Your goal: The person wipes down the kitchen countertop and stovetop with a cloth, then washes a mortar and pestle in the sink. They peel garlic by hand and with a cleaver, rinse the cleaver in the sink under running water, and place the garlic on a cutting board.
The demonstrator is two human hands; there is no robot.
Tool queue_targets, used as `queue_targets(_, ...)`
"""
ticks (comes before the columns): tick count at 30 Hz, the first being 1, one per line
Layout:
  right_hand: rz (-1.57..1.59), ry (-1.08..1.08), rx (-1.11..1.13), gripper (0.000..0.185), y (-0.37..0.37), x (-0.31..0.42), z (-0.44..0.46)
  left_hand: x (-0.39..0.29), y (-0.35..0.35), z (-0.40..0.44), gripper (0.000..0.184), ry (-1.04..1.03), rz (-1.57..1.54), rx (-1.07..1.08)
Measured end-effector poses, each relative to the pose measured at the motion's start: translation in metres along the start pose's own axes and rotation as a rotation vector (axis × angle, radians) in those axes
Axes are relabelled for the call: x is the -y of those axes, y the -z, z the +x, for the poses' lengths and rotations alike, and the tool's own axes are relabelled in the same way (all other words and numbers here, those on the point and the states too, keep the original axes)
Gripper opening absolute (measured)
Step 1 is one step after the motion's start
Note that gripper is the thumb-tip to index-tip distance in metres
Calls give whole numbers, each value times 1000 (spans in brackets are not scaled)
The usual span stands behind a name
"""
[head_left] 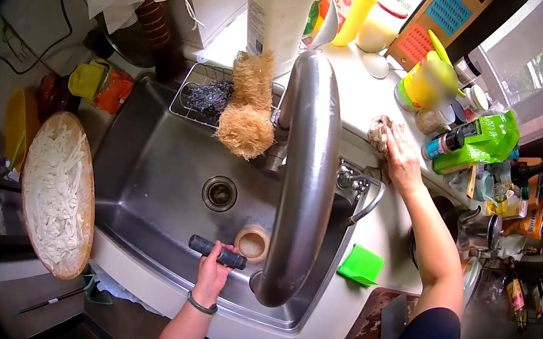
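Observation:
Over the front of the steel sink (157, 154), my left hand (211, 277) is closed around a dark grey, pestle-like rod (198, 244), which lies roughly level. Just beyond the rod's right end, a small round tan cup (253, 234) with a thick rim sits in the sink. My right hand (401, 160) reaches to the ledge behind the sink's right corner. Its fingers press on a crumpled brownish cloth (379, 133); part of the cloth is hidden under them. Between my hands the large steel faucet (308, 174) arches over the basin.
A wire rack (188, 100) holds a loofah (249, 108) and steel wool (209, 97). At left stands a round tray (59, 193) of white strips. Bottles, jars and a green bag (487, 144) crowd the ledge. A green holder (361, 264) sits right of the sink.

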State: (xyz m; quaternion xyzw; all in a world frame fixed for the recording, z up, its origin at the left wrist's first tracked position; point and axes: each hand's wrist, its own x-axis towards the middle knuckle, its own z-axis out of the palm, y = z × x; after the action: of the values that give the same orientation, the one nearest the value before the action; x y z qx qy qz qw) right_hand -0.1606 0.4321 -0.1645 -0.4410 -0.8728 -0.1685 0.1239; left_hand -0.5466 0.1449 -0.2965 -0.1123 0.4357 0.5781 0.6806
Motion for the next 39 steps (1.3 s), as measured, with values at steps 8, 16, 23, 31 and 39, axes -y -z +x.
queue_targets(8,344,-84,-11,41,-44,18,89,-1,-12,-7,20,-87,88,11)
queue_targets(16,299,-58,-75,36,12,30,-2,-7,-27,-15,21,-166,139,-15)
queue_targets(23,-213,-414,442,46,82,83,-87,-3,-15,-4,20,-67,148,-10)
queue_targets(31,171,-352,520,20,85,146,-55,-5,-16,-8,21,-95,121,-37)
queue_targets(39,732,93,-386,27,119,227,62,-2,-7,0,24,-76,79,-56)
